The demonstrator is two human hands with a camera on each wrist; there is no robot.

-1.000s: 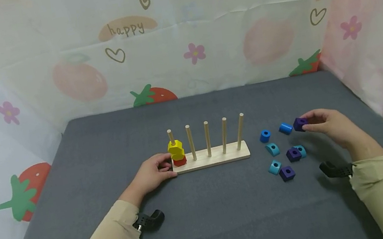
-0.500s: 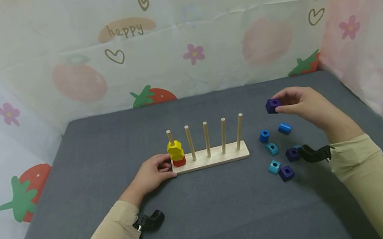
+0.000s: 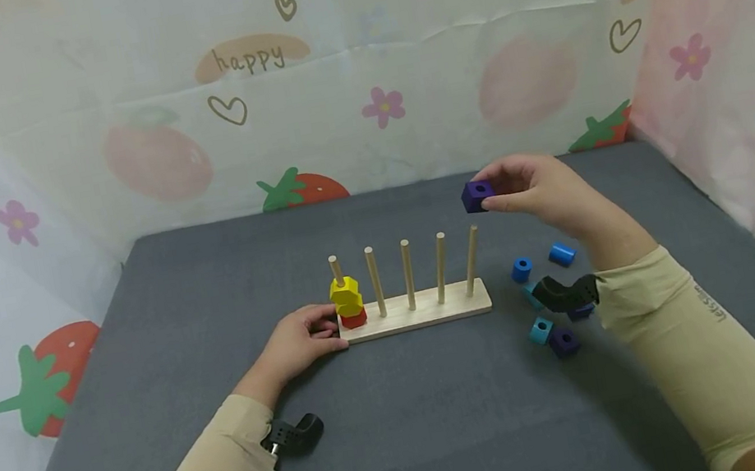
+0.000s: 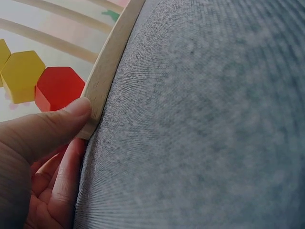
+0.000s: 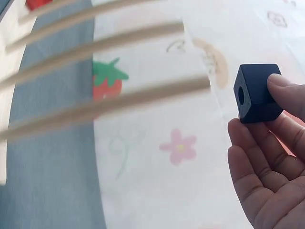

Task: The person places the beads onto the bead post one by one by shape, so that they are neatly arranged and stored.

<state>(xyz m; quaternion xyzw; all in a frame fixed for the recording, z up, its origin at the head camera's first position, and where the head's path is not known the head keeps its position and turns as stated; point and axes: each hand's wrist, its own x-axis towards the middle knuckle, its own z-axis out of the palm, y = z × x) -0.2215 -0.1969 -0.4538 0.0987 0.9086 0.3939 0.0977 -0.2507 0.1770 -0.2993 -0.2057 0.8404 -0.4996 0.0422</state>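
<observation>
In the head view my left hand (image 3: 295, 342) grips the left end of a wooden peg board (image 3: 428, 313) with several upright pegs. The left wrist view shows the thumb on the board's edge, beside a red hexagonal bead (image 4: 62, 86). Yellow beads (image 3: 345, 292) sit above the red one on the leftmost peg. My right hand (image 3: 546, 190) pinches a purple cube bead (image 3: 474, 201) between thumb and fingers, raised just above the tip of the rightmost peg (image 3: 473, 261). The cube's hole (image 5: 241, 95) faces the pegs in the right wrist view.
Right of the board lie blue cylinder beads (image 3: 562, 254), light blue arched beads (image 3: 541, 330) and purple cube beads (image 3: 564, 342), some hidden by the black wrist mount (image 3: 565, 292). A grey cloth (image 3: 410, 430) covers the table. A printed curtain (image 3: 434, 34) hangs behind.
My right hand has lifted the purple cube bead from beside the loose beads and carried it left, over the rightmost peg. The left hand has stayed on the board's end.
</observation>
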